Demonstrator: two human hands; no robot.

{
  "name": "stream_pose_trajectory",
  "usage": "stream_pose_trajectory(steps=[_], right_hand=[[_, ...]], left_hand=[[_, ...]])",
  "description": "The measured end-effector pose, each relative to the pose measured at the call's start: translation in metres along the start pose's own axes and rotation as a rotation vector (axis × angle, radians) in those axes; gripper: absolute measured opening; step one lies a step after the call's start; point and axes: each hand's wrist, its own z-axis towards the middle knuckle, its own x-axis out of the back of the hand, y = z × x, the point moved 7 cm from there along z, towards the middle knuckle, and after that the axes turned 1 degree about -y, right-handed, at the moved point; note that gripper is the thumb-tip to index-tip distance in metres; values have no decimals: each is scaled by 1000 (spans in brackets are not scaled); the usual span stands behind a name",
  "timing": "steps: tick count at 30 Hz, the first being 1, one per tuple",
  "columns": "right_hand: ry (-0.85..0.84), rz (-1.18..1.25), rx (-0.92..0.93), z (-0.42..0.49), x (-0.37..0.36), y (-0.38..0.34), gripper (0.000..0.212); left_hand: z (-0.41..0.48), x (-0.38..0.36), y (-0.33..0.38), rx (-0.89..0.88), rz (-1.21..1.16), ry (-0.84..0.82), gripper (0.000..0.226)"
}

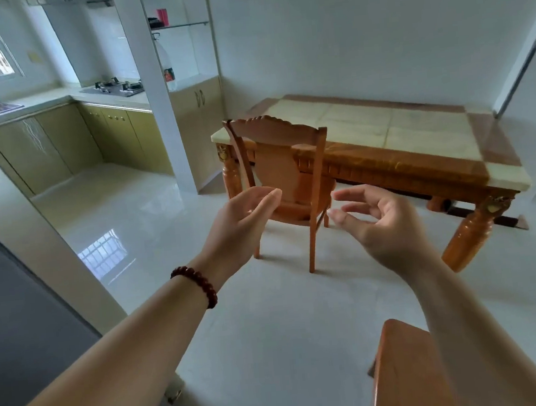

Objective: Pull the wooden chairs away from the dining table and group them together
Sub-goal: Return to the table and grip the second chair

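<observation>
A wooden chair [280, 155] with a carved back stands at the near left corner of the dining table [394, 131], its seat tucked partly under the edge. Both my arms reach out toward it. My left hand [242, 221], with a dark red bead bracelet on the wrist, is open and holds nothing, short of the chair's back. My right hand [379, 221] is also open with fingers curled, empty, to the right of the chair. Part of a second wooden chair [404, 373] shows at the bottom edge, under my right forearm.
A white pillar [159, 92] and low cabinets [199, 117] stand left of the table. The kitchen counter [54, 102] with a stove lies beyond. Glossy tiled floor [271, 317] spreads between me and the chair. A dark wall edge [15, 309] is at my left.
</observation>
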Motion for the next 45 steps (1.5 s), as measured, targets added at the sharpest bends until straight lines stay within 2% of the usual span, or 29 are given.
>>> stream_pose_trajectory(steps=[5, 12, 16, 24, 30, 37, 45], right_hand=[[48, -2, 8, 53, -46, -13, 25], [55, -17, 8, 129, -84, -8, 24], [92, -6, 20, 189, -92, 5, 22], [122, 4, 32, 356, -100, 44, 23], [115, 5, 3, 463, -100, 72, 19], [132, -17, -85, 558, -112, 121, 18], [123, -89, -165, 654, -161, 174, 25]], left_hand=[[51, 65, -30, -4, 14, 31, 25], [131, 94, -64, -30, 7, 15, 17], [195, 92, -82, -34, -1, 1, 20], [378, 69, -106, -78, -20, -31, 49], [491, 49, -117, -107, 2, -83, 14], [602, 36, -163, -87, 34, -131, 21], [719, 10, -229, -67, 112, -346, 31]])
